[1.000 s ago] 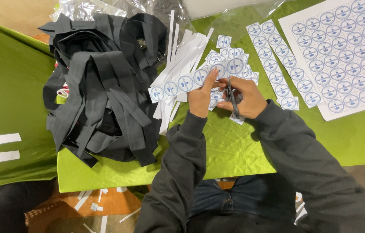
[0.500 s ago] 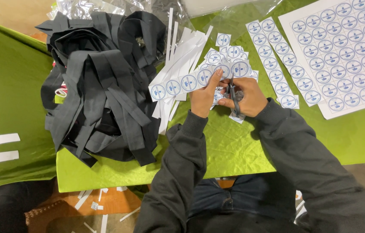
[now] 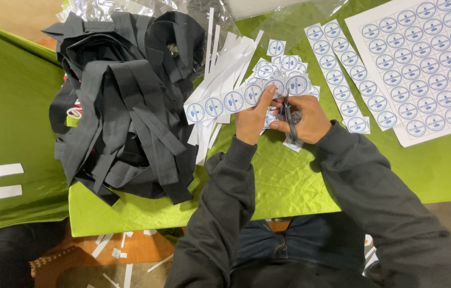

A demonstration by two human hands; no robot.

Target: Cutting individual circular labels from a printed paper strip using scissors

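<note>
White paper strip of round blue stickers [image 3: 236, 100] stretches leftward from the left hand [image 3: 252, 118], pinched taut so it feeds the scissors [image 3: 289, 120], apparently small ones, gripped in the right hand [image 3: 304, 120]. Cut stickers [image 3: 281, 66] pile just beyond both hands on the green counter [image 3: 289, 181].

— Bright in here, even light from overhead; the green cloth [image 3: 300, 181] shows hardly any shadow.

— Yes, though the clear plastic [image 3: 289, 21] up top catches glare (white streaks), and the black fabric pile [image 3: 124, 106] swallows its own detail.

— Sharp enough throughout.
</note>
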